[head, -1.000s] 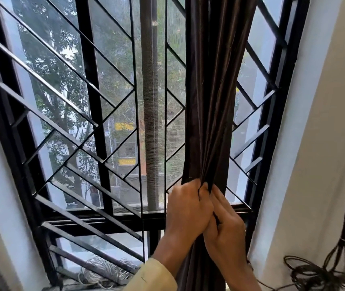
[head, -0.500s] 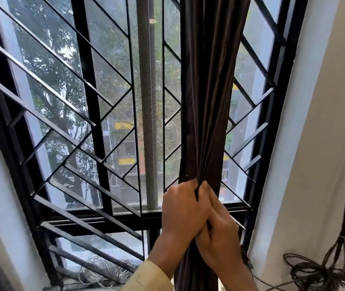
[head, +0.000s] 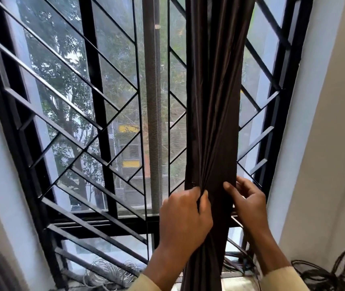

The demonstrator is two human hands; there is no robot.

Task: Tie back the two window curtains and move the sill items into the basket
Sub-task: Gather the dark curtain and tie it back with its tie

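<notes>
Nearest me, pale sleeves (head: 282,280) lead up to my two hands. My left hand (head: 185,215) is closed round the gathered folds of the dark brown curtain (head: 215,101), with thumb and fingers pinching the pleats into one bunch. My right hand (head: 249,203) is loosely spread at the curtain's right edge. Its thumb touches the front of the cloth and its fingers reach toward the back, with no firm hold that I can make out.

The curtain hangs as a narrow column right of the window's middle, in front of the black grille (head: 96,127). Low at the sill's left end lies a pale coil of wire (head: 108,271), and dark cables (head: 322,276) are heaped by its right end. Trees show beyond the glass.

I judge this to be the curtain-tying step, with the cloth bunched but not yet bound. No tie-back or basket is in view. The next move needs a band wrapped round the bunch while one hand holds it gathered.
</notes>
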